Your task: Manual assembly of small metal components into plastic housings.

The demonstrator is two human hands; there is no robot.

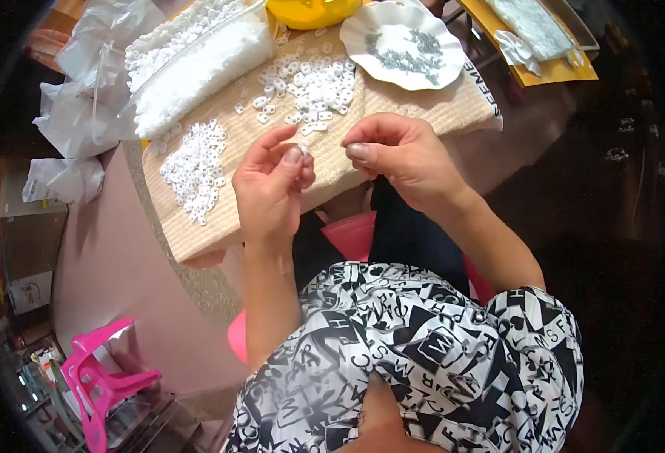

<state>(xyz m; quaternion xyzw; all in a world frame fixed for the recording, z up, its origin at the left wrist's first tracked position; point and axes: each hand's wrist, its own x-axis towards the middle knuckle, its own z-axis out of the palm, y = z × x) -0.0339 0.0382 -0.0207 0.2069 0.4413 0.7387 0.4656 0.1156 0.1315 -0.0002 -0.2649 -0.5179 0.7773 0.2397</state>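
Observation:
My left hand (268, 181) is raised over the near edge of the cloth-covered table, thumb and fingers closed on a small white plastic piece (304, 148). To its right, the thumb and forefinger of my right hand (408, 155) are pinched together; whatever they hold is too small to make out. The two hands are apart. Beyond them lies a loose pile of small white plastic pieces with holes (321, 83). Another pile of such white pieces (195, 174) spreads left of my left hand. A white scalloped plate (355, 41) at the far right carries many small dark grey metal parts (415, 57).
A clear bin (197, 75) full of white pieces stands at the far left, beside crumpled plastic bags (95, 90). A yellow bowl (314, 11) sits at the back. Further right is a yellow board (559, 69) with a plastic packet. A pink stool (102, 374) is at lower left.

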